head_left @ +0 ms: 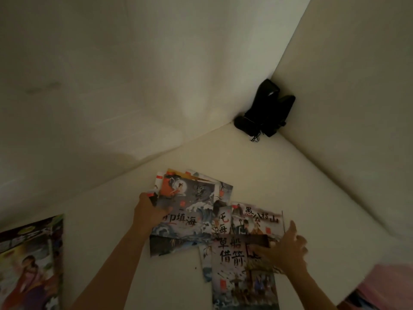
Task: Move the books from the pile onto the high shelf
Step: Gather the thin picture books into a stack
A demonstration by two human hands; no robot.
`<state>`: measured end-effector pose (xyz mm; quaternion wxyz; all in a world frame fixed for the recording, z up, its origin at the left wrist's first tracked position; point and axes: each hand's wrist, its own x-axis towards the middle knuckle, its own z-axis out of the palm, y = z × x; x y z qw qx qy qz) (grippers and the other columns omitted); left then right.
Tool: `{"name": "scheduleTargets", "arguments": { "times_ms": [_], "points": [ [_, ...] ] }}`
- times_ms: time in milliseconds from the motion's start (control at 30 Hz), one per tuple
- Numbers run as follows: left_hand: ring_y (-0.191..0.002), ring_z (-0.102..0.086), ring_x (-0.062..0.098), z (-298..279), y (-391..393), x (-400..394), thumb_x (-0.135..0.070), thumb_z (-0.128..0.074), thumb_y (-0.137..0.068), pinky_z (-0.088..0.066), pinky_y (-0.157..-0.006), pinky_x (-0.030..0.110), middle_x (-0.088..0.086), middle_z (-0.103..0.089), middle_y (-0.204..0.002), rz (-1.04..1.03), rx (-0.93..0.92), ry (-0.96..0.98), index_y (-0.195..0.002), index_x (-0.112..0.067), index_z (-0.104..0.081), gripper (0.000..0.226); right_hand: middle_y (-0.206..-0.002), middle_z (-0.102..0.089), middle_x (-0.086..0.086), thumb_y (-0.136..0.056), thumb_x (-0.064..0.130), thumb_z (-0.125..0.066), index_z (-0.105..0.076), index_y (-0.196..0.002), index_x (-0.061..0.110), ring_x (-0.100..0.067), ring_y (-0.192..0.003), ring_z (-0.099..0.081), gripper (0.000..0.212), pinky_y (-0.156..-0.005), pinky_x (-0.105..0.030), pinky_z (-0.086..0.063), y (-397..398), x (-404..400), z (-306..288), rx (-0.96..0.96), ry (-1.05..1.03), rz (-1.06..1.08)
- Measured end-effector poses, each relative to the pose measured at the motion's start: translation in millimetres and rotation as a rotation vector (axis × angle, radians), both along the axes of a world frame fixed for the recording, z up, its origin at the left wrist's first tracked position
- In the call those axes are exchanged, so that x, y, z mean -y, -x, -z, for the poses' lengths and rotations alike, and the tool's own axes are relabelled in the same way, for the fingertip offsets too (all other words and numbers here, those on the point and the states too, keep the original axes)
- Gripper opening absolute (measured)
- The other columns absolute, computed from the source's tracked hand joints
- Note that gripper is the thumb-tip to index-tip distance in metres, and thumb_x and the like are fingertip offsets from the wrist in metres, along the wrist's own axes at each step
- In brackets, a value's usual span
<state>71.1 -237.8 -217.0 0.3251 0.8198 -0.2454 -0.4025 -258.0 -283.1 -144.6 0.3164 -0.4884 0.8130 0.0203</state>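
Pretty dim shot, so a lot of detail is murky. The books (214,222) are thin picture books with Chinese titles, fanned out in a messy overlapping spread on the white shelf (324,198), low centre of the frame. I can make out maybe five or six covers, but they overlap so much that an exact count isn't possible; a few at the top of the fan only show slivers of their corners. The lowest book, with big black characters, runs off the bottom edge.

Left hand (148,209) is at the left edge of the spread, fingers curled around the side of the upper-left books, thumb on the cover, so it's gripping them. The fingertips are tucked behind the covers and can't be seen.

Right hand (287,249) is on the right side of the spread, fingers spread out fairly straight and lying flat over the book edges, not wrapped round anything. It's a bit motion-blurred.

One more book (31,265), a colourful cover with a figure on it, sits apart at lower left, cut off by the frame edge. One dark bundle (266,108) sits in the back corner at upper right; can't tell what it is. A blurry pink thing (388,285) pokes in at lower right, mostly out of frame.
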Motion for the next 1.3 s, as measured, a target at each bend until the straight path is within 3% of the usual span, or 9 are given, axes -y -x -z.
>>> {"name": "scheduleTargets", "arguments": {
  "times_ms": [233, 400, 567, 833, 933, 1000, 1067, 1200, 1300],
  "points": [
    [-0.08, -0.07, 0.02, 29.2, -9.6, -8.2, -0.054, -0.085, -0.046, -0.061, -0.069, 0.04, 0.003, -0.071, -0.096, -0.037, -0.018, -0.025, -0.109, -0.016, -0.061, 0.077, -0.14, -0.026, -0.024, -0.038, 0.035, -0.097, 0.005, -0.149, 0.028, -0.043, -0.127, -0.032, 0.151, -0.102, -0.059, -0.032, 3.7, -3.2, 20.9, -0.116, -0.001, -0.057],
    [-0.078, -0.071, 0.019, 45.8, -16.3, -12.1, -0.054, -0.081, -0.043, -0.061, -0.068, 0.04, 0.002, -0.072, -0.093, -0.029, -0.062, -0.011, -0.107, -0.017, -0.062, 0.076, -0.098, -0.07, -0.007, -0.038, 0.038, -0.094, -0.059, -0.111, 0.01, -0.021, -0.083, -0.067, 0.086, -0.078, -0.041, -0.059, 38.8, 12.0, 33.6, 0.118, -0.015, -0.042],
    [-0.086, -0.071, 0.02, 49.9, -16.7, -14.4, -0.051, -0.08, -0.052, -0.061, -0.071, 0.04, 0.003, -0.07, -0.103, -0.036, -0.114, 0.026, -0.115, -0.019, -0.058, 0.074, -0.093, -0.067, -0.006, -0.077, 0.013, -0.077, -0.056, -0.091, 0.021, -0.021, -0.082, -0.064, 0.026, -0.079, -0.042, -0.056, 31.1, -1.9, 7.0, 0.368, 0.161, -0.007],
    [-0.095, -0.061, 0.024, -10.1, 10.0, -22.0, -0.019, -0.063, -0.089, -0.055, -0.075, 0.037, 0.006, -0.057, -0.111, -0.13, -0.262, 0.071, -0.122, -0.014, -0.04, 0.04, -0.103, -0.071, -0.02, -0.082, 0.003, -0.066, -0.062, -0.112, 0.003, -0.036, -0.09, -0.07, 0.031, -0.073, -0.045, -0.06, 26.7, 32.3, -58.4, 0.846, 0.214, 0.046],
    [-0.099, -0.063, 0.029, -20.4, 13.4, -21.2, -0.063, -0.055, -0.083, -0.056, -0.078, 0.043, 0.011, -0.061, -0.114, -0.194, -0.359, 0.113, -0.122, -0.013, -0.049, 0.064, -0.103, -0.071, -0.02, -0.08, 0.006, -0.068, -0.061, -0.114, 0.002, -0.038, -0.093, -0.069, 0.034, -0.08, -0.049, -0.058, -19.2, 36.1, -56.9, 0.945, 0.116, 0.058],
    [-0.097, -0.066, 0.034, -13.8, 7.5, -18.7, -0.092, -0.045, -0.058, -0.055, -0.083, 0.051, 0.012, -0.069, -0.108, -0.217, -0.468, 0.155, -0.114, -0.019, -0.065, 0.094, -0.103, -0.071, -0.02, -0.08, 0.005, -0.072, -0.063, -0.114, 0.002, -0.038, -0.095, -0.068, 0.035, -0.085, -0.052, -0.055, -62.2, 28.4, -40.1, 0.928, 0.127, 0.017],
    [-0.093, -0.07, 0.031, -18.9, 8.1, -18.3, -0.093, -0.047, -0.056, -0.055, -0.085, 0.05, 0.009, -0.074, -0.1, -0.208, -0.507, 0.128, -0.103, -0.023, -0.072, 0.088, -0.105, -0.071, -0.017, -0.08, 0.01, -0.075, -0.065, -0.111, 0.008, -0.031, -0.094, -0.069, 0.033, -0.084, -0.047, -0.057, -99.6, 17.9, -20.3, 0.874, 0.147, -0.064],
    [-0.09, -0.069, 0.026, -12.3, 12.5, -23.2, -0.03, -0.083, -0.071, -0.058, -0.082, 0.044, 0.006, -0.072, -0.1, -0.151, -0.251, 0.092, -0.103, -0.015, -0.068, 0.039, -0.113, -0.063, 0.003, -0.083, 0.029, -0.073, -0.058, -0.122, 0.016, -0.016, -0.096, -0.062, 0.045, -0.085, -0.028, -0.051, -109.0, 11.4, -9.5, 0.59, 0.243, -0.247],
    [-0.094, -0.067, 0.028, -7.3, 6.4, -26.9, -0.011, -0.083, -0.07, -0.056, -0.084, 0.047, 0.007, -0.07, -0.105, -0.132, -0.201, 0.065, -0.109, -0.011, -0.066, 0.042, -0.141, -0.041, -0.012, -0.078, 0.035, -0.076, -0.035, -0.144, 0.014, -0.03, -0.127, -0.041, 0.081, -0.105, -0.043, -0.036, -72.4, 4.9, 1.0, 0.186, 0.268, -0.238]
  ]
}}
